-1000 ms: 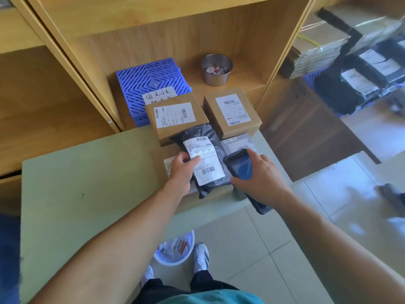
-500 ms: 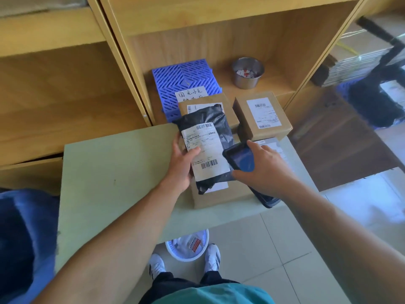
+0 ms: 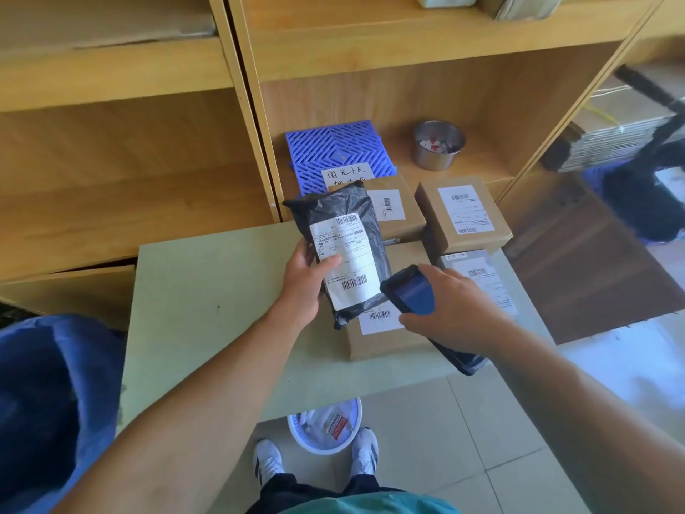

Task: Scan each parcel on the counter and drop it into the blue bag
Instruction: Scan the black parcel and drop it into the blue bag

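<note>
At frame centre the left hand is pinching the black parcel above the bench, thumb on its label. The right hand is wrapping its grip round the scanner. The scanner could be reading the box label just beneath instead. Counting: one black parcel, three brown boxes, one pale mailer, one blue bag lower left.

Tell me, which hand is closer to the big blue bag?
Left. The left hand, gripping the black parcel, is up and right of the blue bag. The right hand, holding the scanner, is even farther right.
</note>
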A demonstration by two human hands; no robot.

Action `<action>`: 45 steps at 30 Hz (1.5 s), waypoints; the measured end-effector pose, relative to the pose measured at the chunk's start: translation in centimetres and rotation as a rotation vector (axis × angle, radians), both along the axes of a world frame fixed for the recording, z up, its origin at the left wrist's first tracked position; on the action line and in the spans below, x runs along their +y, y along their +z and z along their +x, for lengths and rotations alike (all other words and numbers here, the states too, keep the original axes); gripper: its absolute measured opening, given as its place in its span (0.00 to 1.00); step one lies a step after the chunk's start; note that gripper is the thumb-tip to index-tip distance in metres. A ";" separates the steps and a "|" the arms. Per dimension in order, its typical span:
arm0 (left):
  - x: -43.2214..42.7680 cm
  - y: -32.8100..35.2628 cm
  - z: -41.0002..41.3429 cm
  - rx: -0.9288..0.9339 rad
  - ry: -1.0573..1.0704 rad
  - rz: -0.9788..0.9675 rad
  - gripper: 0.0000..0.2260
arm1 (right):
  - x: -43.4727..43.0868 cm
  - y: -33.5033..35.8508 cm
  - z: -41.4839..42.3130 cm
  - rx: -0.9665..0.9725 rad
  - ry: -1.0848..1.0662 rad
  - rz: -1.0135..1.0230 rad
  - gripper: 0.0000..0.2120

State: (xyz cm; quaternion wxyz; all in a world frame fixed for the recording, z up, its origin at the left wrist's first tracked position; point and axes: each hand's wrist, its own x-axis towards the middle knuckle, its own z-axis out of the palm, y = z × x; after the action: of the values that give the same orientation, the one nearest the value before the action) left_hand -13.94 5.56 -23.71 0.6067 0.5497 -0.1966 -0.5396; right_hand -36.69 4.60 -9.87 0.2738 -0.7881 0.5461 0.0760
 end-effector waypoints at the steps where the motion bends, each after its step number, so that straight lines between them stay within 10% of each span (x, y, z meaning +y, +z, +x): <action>1: 0.1 0.0 0.1 0.006 0.005 -0.001 0.18 | 0.3 -0.1 0.0 0.019 0.019 0.017 0.35; 23: 3.7 0.3 4.6 0.154 0.137 0.052 0.21 | 2.3 -0.9 3.8 -0.123 -0.031 -0.050 0.38; 45: 27.4 -0.4 27.4 0.284 0.681 0.052 0.17 | 11.4 -1.8 31.8 -0.148 0.518 -0.044 0.45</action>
State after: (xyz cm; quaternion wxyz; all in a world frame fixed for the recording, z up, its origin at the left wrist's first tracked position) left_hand 13.44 32.96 -24.07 0.7586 0.5185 0.0973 -0.3824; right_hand -4.86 16.01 -11.72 0.2675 -0.9106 0.3062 0.0737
